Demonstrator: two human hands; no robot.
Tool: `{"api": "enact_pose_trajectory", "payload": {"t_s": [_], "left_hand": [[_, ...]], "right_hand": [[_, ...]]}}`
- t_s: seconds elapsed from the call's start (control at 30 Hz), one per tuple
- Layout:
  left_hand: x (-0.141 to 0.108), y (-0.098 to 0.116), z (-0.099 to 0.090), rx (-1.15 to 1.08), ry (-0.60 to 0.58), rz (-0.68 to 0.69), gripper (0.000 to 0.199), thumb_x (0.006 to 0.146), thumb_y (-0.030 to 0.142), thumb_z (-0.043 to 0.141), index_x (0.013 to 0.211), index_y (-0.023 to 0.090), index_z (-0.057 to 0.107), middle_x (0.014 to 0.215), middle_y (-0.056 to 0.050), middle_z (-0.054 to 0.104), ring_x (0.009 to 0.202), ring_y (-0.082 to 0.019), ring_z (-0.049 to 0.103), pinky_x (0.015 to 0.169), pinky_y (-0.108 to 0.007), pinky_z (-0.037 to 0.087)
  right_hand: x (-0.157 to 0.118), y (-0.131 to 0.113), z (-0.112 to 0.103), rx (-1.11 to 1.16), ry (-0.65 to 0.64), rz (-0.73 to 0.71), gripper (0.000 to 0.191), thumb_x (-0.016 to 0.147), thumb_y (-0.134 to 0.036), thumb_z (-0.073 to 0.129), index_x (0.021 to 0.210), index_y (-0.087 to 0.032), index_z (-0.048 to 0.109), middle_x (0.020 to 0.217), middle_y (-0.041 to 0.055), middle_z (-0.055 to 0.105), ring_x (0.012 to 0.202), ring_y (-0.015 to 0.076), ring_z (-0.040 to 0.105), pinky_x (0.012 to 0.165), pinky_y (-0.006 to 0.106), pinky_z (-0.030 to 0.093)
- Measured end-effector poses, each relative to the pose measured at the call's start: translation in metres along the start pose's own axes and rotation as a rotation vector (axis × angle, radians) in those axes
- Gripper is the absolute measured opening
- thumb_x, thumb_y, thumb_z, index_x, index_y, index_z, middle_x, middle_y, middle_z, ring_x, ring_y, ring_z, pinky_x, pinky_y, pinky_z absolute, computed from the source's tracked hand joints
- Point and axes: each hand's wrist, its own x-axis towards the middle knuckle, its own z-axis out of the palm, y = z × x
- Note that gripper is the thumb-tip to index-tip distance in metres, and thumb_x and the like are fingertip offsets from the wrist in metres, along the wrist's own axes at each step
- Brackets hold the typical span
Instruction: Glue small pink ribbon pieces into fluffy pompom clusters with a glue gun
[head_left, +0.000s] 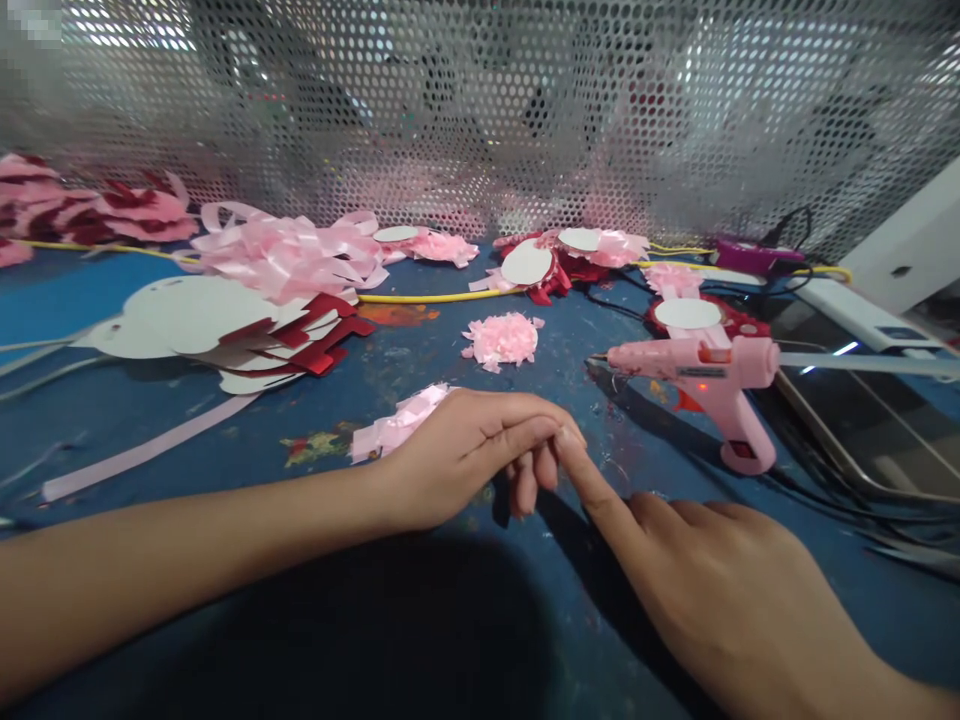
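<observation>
My left hand [491, 450] is bent over the blue table, its thumb pressed along the index finger and the other fingers curled under. Whatever its pinch may hold is hidden. My right hand [712, 570] reaches in from the lower right with its index finger stretched out, the tip touching the left thumb and index tips. Its other fingers are folded and partly hidden. Behind the left wrist lies a pale pink ribbon piece [397, 425], partly covered. Just beyond the hands is a round pink ribbon rosette [502, 340]. A pink glue gun [690, 360] lies to the right.
White card shapes with red edges [195, 320] and a heap of pink ribbon loops [292, 250] are at left. Several rosettes with white discs [527, 262] line the perforated metal screen [480, 110]. A yellow cable [427, 298] crosses behind; a dark phone-like slab [877, 420] lies right.
</observation>
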Motion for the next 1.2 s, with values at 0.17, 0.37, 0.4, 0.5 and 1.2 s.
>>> {"api": "enact_pose_trajectory", "payload": {"t_s": [0.17,0.37,0.4,0.5,1.2], "left_hand": [[0.0005,-0.0004,-0.0003,-0.015,-0.01,0.002,0.021,0.093,0.025,0.049,0.093,0.015,0.067,0.065,0.001,0.063,0.049,-0.008,0.061,0.051,-0.015,0.05],[0.0008,0.0,-0.0017,0.018,-0.03,0.012,0.022,0.094,0.023,0.046,0.089,0.012,0.065,0.062,0.001,0.061,0.048,-0.007,0.06,0.051,-0.014,0.049],[0.001,-0.0001,-0.0019,0.014,-0.035,0.013,0.022,0.094,0.022,0.045,0.088,0.012,0.064,0.062,0.002,0.06,0.048,-0.006,0.06,0.051,-0.013,0.048],[0.0014,-0.0005,-0.0021,-0.012,-0.042,0.007,0.021,0.095,0.019,0.044,0.089,0.011,0.063,0.063,0.003,0.06,0.048,-0.005,0.059,0.051,-0.011,0.048],[0.0026,-0.0004,-0.0003,-0.113,-0.042,-0.017,0.021,0.095,0.017,0.044,0.088,0.009,0.061,0.06,0.004,0.059,0.047,-0.004,0.058,0.048,-0.01,0.048]], "right_hand": [[-0.0008,0.0006,-0.0014,-0.01,-0.041,0.011,0.088,0.059,-0.002,0.042,0.145,-0.004,0.024,0.048,-0.0042,0.049,0.031,0.0162,0.048,0.035,0.032,0.026],[-0.0005,0.0011,-0.0003,0.004,0.012,0.018,0.088,0.059,-0.005,0.041,0.145,-0.006,0.024,0.046,-0.0063,0.047,0.03,0.0162,0.047,0.033,0.031,0.026],[-0.0004,0.0012,-0.0002,0.005,0.014,0.018,0.088,0.059,-0.006,0.04,0.145,-0.006,0.024,0.046,-0.0064,0.047,0.03,0.0162,0.046,0.033,0.03,0.026],[-0.0002,0.0017,-0.0004,-0.001,0.001,0.009,0.088,0.059,-0.005,0.04,0.145,-0.005,0.023,0.047,-0.0066,0.047,0.03,0.0162,0.046,0.034,0.03,0.027],[-0.0002,0.0003,-0.0025,-0.019,-0.053,0.006,0.091,0.06,-0.004,0.04,0.146,-0.001,0.012,0.048,-0.0059,0.049,0.032,0.0173,0.048,0.035,0.03,0.027]]}}
